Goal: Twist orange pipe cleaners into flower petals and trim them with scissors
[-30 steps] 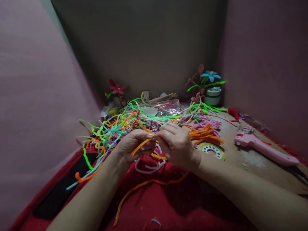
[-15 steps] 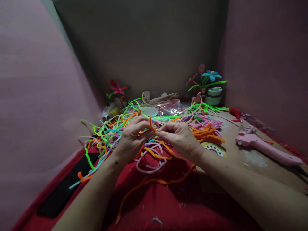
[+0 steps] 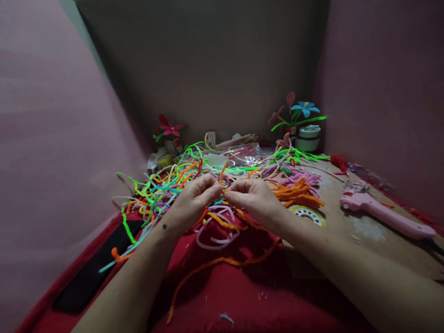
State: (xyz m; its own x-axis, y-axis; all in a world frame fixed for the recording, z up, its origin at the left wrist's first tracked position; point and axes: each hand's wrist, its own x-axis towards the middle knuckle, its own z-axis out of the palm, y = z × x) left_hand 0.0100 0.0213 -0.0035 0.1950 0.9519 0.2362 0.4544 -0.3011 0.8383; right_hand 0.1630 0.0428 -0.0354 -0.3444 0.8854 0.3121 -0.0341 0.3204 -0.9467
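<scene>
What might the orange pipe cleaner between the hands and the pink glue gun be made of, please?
Orange pipe cleaner: fuzzy, matte fibre, likely around hidden wire, since its soft-edged end stands up unsupported. Pink glue gun: probably smooth moulded plastic, judging by its even colour and rounded edges.

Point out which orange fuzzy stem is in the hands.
The orange stem poking up between the left hand and right hand; the front orange strand lies on red cloth, the orange bundle on the board.

Fuzzy orange stem (image 3: 224, 171) pinched between left hand (image 3: 197, 195) and right hand (image 3: 257, 197), one end poking upward, slightly tilted, rest mostly hidden!
</scene>
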